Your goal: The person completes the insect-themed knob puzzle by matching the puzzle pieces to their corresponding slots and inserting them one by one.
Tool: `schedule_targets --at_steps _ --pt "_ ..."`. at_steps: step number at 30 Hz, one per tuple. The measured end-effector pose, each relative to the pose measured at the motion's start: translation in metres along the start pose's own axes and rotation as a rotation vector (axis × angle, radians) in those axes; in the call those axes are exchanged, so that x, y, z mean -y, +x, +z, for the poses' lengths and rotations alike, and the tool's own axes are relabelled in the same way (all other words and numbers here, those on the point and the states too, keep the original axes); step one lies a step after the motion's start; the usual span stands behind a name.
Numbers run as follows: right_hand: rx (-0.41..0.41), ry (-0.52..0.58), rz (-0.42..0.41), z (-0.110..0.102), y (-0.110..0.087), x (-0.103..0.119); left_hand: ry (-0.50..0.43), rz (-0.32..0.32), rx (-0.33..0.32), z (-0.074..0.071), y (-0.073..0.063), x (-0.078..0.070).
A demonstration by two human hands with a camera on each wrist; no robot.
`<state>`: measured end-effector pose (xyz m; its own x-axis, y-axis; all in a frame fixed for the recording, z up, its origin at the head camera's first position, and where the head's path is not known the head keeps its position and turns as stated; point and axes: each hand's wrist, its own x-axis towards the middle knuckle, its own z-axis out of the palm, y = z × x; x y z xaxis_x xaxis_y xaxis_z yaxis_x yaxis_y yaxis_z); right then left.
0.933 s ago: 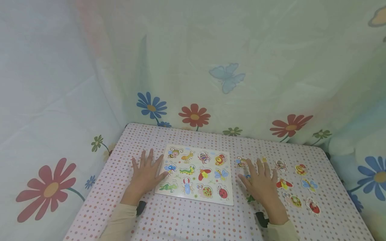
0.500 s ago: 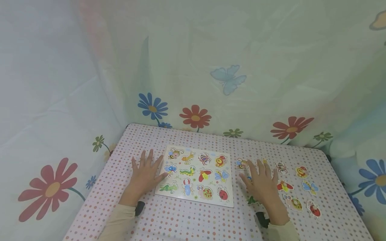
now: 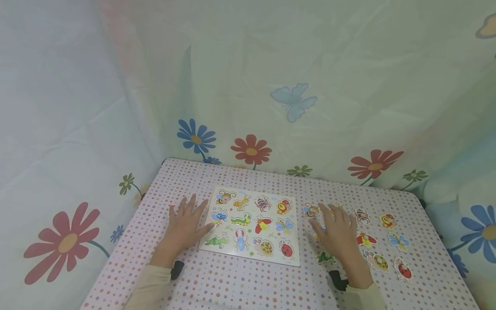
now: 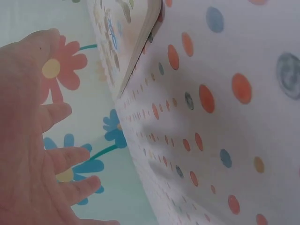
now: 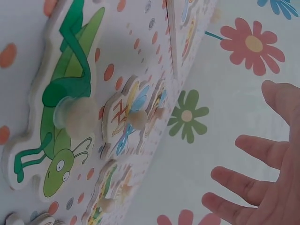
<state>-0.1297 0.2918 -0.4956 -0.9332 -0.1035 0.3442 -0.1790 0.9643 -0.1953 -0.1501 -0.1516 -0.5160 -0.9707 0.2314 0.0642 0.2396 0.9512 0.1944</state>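
My left hand (image 3: 181, 232) is spread beside the left edge of a pale puzzle board (image 3: 248, 255) printed with insects, its thumb near the blue ant picture. The left wrist view shows that hand raised off the table. Over the loose insect pieces, my right hand (image 3: 340, 237) hovers with fingers apart and grips nothing. A bee piece (image 3: 311, 210) lies by its fingertips, and a green grasshopper piece (image 5: 58, 126) with a round knob lies nearer the wrist. Other pieces are partly hidden beneath the right hand.
Further right lie a spider piece (image 3: 361, 216), a red-winged piece (image 3: 366, 240), a dragonfly piece (image 3: 398, 242), a snail piece (image 3: 376, 261) and a ladybird piece (image 3: 404, 269). A dotted cloth covers the table (image 3: 232, 284). Flower-printed curtains (image 3: 240, 86) hang behind and beside it.
The right hand has shifted slightly, uncovering more of the blue piece and the grasshopper piece. The left hand has drawn a little to the left. Board and pieces keep their places.
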Motion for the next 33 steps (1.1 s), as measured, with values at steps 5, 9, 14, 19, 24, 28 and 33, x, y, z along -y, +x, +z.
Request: schedule_targets --at_steps 5,9,14,19,24,28,33 --pt "0.023 0.03 0.021 -0.001 0.002 0.0 -0.015 -0.001 0.003 0.001 -0.002 0.001" --pt "0.038 0.062 0.034 0.0 0.005 -0.002 -0.043 0.011 0.023 0.001 -0.005 0.002" --pt "0.07 0.14 0.075 0.003 0.011 -0.007 -0.067 0.022 0.055 0.002 -0.009 0.004" --pt "0.104 0.226 0.111 0.003 0.018 -0.01 -0.063 0.0 0.09 0.005 -0.013 0.007" --pt "0.11 0.274 0.135 0.005 0.024 -0.013 -0.077 -0.008 0.111 0.006 -0.017 0.01" --pt "0.089 0.317 0.139 0.007 0.028 -0.018 -0.081 -0.011 0.133 0.007 -0.02 0.011" --pt "0.089 0.373 0.148 0.009 0.03 -0.021 -0.101 -0.036 0.172 0.008 -0.023 0.013"
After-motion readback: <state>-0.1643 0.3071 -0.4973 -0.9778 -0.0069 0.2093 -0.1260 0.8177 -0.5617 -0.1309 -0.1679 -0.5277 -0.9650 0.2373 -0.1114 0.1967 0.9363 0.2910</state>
